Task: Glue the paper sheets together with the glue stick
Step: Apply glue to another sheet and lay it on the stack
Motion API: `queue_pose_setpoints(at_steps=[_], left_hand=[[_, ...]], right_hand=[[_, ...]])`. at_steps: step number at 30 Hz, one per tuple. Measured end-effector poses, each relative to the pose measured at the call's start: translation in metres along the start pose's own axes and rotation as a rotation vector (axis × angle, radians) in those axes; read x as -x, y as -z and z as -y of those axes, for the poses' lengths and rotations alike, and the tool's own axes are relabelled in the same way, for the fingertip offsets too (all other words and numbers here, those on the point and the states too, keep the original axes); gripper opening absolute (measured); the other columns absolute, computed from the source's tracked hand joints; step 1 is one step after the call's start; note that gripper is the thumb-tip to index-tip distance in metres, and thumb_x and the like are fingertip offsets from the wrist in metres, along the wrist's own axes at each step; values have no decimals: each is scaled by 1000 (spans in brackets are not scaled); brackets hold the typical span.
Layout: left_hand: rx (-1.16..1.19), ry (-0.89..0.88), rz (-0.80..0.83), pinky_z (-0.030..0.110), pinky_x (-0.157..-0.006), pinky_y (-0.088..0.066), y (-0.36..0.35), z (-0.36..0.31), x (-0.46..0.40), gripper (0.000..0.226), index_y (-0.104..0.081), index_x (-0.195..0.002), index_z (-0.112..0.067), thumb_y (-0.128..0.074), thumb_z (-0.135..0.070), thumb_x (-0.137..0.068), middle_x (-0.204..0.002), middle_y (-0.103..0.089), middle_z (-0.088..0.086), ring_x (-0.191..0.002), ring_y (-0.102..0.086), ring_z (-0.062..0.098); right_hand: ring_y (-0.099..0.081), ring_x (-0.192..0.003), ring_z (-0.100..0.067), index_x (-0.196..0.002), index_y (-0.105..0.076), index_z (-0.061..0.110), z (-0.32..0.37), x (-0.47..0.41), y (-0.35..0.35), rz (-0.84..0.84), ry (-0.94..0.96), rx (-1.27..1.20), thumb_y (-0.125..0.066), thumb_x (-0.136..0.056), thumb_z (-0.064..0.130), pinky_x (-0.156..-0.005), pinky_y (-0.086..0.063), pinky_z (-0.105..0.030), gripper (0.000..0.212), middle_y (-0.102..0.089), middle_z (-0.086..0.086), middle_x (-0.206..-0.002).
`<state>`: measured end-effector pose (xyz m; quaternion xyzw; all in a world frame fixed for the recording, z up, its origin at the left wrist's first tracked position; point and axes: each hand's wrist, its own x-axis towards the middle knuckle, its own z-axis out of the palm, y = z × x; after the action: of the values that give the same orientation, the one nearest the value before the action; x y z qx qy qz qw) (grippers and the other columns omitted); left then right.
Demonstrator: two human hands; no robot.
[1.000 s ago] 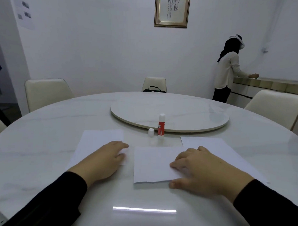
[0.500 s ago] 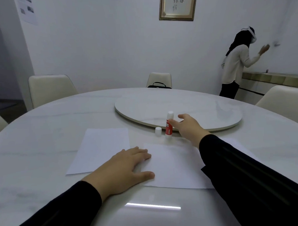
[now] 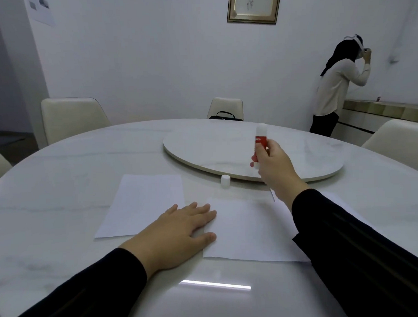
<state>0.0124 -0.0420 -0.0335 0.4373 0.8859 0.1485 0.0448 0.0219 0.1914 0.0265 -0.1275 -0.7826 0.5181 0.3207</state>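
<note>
- A person in black sleeves sits at a round white marble desk (image 3: 63,211), seen from their own head.
- The right hand (image 3: 273,166) is raised above the desk, fingers curled round a red and white glue stick (image 3: 261,138), which it holds upright, clear of the surface.
- The glue stick's small white cap (image 3: 225,181) stands on the desk, just in front of a round turntable (image 3: 203,146) at the desk's middle.
- The left hand (image 3: 179,230) lies flat with straight fingers, pressing the left edge of a white paper sheet (image 3: 248,230) that lies directly in front of the person.
- A second sheet (image 3: 143,203) lies to the left, near the first; a third sheet (image 3: 332,199) shows partly behind the right arm.
- Cream chairs (image 3: 71,118) ring the desk.
- Another person (image 3: 336,87) stands at the far right by a counter, facing the wall.
- A framed picture (image 3: 252,5) hangs on the white wall.
</note>
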Motion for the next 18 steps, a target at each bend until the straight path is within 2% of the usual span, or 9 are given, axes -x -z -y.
queue_pose_setpoints(at_steps=[3,5,7,9,11,14,18], left_hand=[[-54,2,17,25,-115,6,-1,-4,1,58,-11,-148,-40,-30,-54,-95,-156,0,-22,-143,4,-3],[-74,8,31,25,-115,6,-2,-6,2,60,-8,-149,-39,-28,-55,-95,-156,2,-21,-143,5,-1],[-86,11,37,26,-115,6,-1,-8,3,61,-7,-149,-37,-27,-56,-94,-156,2,-19,-143,6,0],[-78,19,35,26,-115,5,-1,-9,3,64,-7,-150,-34,-28,-56,-94,-157,1,-19,-143,5,0],[-60,26,31,25,-116,4,-1,-8,4,67,-8,-150,-32,-31,-57,-93,-157,-1,-18,-144,3,0],[-31,33,35,26,-116,3,1,-7,3,68,-12,-150,-32,-34,-59,-92,-157,-4,-19,-144,2,1],[-11,39,49,25,-115,2,5,-4,0,63,-15,-149,-34,-35,-55,-93,-156,-7,-21,-144,-1,1]], right_hand=[[-60,-64,-13,-110,-50,29,17,12,3,75,8,50,-59,-87,41,-57,-47,-25,28,-62,-2,-85],[-57,-63,-13,-90,-59,22,22,24,-4,28,-30,-6,-71,-76,40,-57,-45,-26,26,-62,-1,-79],[-50,-60,-11,-75,-64,18,18,37,-18,-12,-158,-200,-77,-71,28,-59,-41,-25,17,-59,1,-71],[-49,-66,-12,-82,-68,13,9,49,-34,-20,-285,-386,-75,-73,20,-69,-40,-27,14,-61,-1,-77],[-49,-69,-11,-89,-69,15,-3,58,-45,-39,-311,-437,-70,-80,25,-72,-39,-27,13,-60,2,-78],[-51,-68,-8,-87,-63,23,-11,63,-54,-13,-230,-334,-58,-90,32,-71,-39,-24,11,-62,7,-78],[-54,-68,-4,-81,-56,26,-13,64,-61,87,-104,-148,-51,-94,28,-62,-37,-20,14,-64,9,-81]])
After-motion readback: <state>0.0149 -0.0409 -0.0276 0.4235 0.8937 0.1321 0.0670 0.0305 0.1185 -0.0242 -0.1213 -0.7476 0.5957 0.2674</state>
